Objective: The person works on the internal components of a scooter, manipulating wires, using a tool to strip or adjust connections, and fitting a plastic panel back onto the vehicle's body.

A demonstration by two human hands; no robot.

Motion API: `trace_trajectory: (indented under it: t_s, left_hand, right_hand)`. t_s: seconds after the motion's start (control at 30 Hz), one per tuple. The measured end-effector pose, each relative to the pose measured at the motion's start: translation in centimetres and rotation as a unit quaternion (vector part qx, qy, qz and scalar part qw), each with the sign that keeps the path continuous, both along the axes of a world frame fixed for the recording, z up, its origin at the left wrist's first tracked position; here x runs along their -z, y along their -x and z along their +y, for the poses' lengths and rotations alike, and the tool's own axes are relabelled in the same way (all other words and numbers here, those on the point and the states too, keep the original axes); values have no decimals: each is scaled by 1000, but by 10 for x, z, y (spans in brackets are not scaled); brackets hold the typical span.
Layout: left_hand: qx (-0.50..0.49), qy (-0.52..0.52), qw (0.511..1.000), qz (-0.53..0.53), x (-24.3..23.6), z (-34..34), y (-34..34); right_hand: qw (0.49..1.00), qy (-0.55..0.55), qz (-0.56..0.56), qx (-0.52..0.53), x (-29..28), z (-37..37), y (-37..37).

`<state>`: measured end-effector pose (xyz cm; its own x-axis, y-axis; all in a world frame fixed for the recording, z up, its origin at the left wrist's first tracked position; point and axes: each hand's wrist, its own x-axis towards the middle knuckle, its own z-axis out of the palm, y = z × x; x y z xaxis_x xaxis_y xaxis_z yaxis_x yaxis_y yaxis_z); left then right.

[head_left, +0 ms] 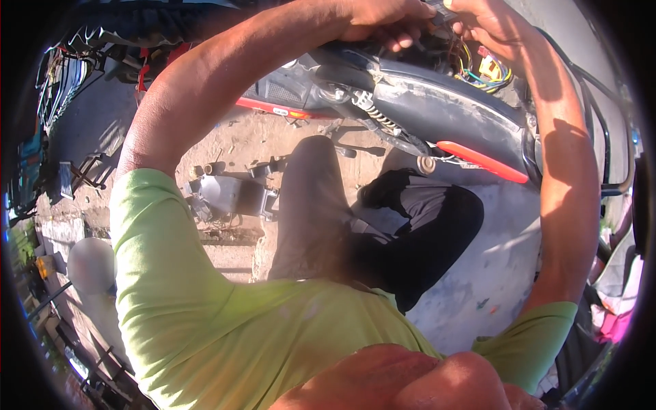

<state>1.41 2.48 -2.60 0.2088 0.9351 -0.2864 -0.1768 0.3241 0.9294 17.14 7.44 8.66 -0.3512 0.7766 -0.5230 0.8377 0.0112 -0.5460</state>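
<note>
Both my arms reach out over a partly stripped motorcycle with a dusty dark rear fender (437, 96). At the top edge, my left hand (383, 19) has its fingers curled, with the thumb against a small grey part (443, 12). From the other side my right hand (493, 29) pinches the same part; its shape is partly cut off and covered by fingers. Just below my right hand hang loose coloured wires (502, 83) with a yellow connector (489, 66). A coil-spring shock absorber (376, 113) and a red side panel (482, 161) face my legs.
Grey metal parts (229, 195) and small hardware lie on the ground left of my knees. Black tubing (598, 109) curves outside my right arm. A bundle of cables (65, 85) hangs at the far left, above a small metal stand (82, 176).
</note>
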Motion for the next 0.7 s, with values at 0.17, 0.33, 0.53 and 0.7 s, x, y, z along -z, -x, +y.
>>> trace_trajectory:
  t_s: [0.17, 0.33, 0.53, 0.7]
  left_hand:
    - [54, 61, 992, -100, -5, 1, 6]
    - [-38, 60, 996, -59, 4, 5, 13]
    - [-26, 27, 999, -30, 6, 6, 8]
    - [0, -19, 1000, 5, -4, -8, 10]
  right_hand:
    - [999, 10, -33, -23, -1, 7, 0]
    - [999, -16, -39, -16, -14, -13, 5]
    - [993, -43, -57, -93, -2, 11, -8]
    - [973, -102, -51, -200, 14, 34, -13]
